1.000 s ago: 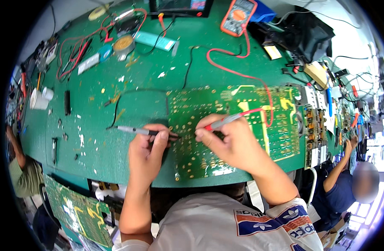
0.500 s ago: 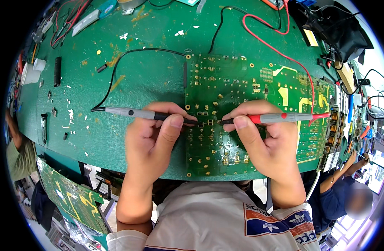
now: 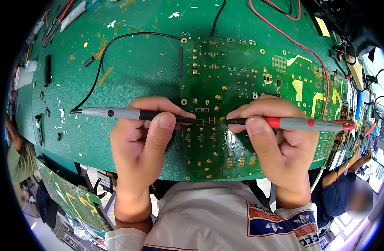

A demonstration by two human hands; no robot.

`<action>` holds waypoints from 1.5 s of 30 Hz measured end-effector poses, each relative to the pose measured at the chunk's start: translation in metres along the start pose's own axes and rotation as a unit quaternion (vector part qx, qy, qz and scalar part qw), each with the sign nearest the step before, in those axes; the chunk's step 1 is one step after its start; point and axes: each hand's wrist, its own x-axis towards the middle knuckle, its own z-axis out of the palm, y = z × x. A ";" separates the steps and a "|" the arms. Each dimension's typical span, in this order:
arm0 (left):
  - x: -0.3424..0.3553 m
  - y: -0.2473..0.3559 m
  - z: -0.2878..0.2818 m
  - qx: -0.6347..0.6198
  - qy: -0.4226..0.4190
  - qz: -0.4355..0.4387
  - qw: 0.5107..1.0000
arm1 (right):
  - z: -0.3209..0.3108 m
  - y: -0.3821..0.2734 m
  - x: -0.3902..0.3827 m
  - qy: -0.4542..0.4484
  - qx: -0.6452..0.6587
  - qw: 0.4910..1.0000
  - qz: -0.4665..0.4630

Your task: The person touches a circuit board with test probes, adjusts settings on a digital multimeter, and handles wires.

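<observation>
A large green circuit board point(image 3: 238, 92) lies on the green workbench in front of me. My left hand point(image 3: 144, 144) pinches a grey and black test probe point(image 3: 125, 113), its black lead looping away to the left and behind the board. The tip meets the board at small solder pads near its left side. Opposite it, my right hand point(image 3: 279, 144) is closed on a grey and red test probe point(image 3: 296, 123) with a red lead. That tip points left, just over the board; whether it touches a pad I cannot tell.
Scraps and short black tubes, one a black cylinder point(image 3: 47, 71), lie on the bench point(image 3: 129, 79) at left. Another circuit board point(image 3: 68, 192) is at lower left. Cables and a black bag point(image 3: 346, 31) crowd the far right. A person in dark clothes point(image 3: 338, 196) works at right.
The view has come closer to the board. Both hands keep hold of their probes, and the tips remain near the same pads. The right probe now lies slightly more tilted.
</observation>
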 end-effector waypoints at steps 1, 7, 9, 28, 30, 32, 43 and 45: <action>0.000 -0.001 0.000 0.001 -0.001 0.006 1.000 | 0.000 0.000 -0.001 0.008 0.021 1.000 0.003; 0.000 -0.001 0.000 0.002 0.003 0.003 1.000 | -0.001 0.000 -0.001 -0.007 0.012 1.000 0.015; -0.001 0.000 0.001 0.005 0.006 0.000 1.000 | -0.001 0.001 -0.001 -0.008 0.008 1.000 0.010; 0.000 0.001 0.000 0.018 0.005 -0.002 1.000 | -0.003 0.003 0.002 -0.017 -0.014 0.999 -0.026; 0.000 0.001 0.000 0.018 0.001 -0.005 1.000 | -0.004 0.003 0.003 -0.016 -0.026 0.999 -0.044; 0.000 0.001 0.000 0.020 0.001 -0.005 1.000 | -0.003 0.003 0.004 -0.014 -0.035 0.998 -0.058; 0.000 0.002 0.000 0.009 0.002 -0.009 1.000 | 0.001 0.002 0.006 0.011 -0.052 0.997 -0.062; 0.000 0.001 0.000 0.001 0.004 -0.011 1.000 | 0.005 0.004 0.003 0.034 -0.041 0.997 -0.052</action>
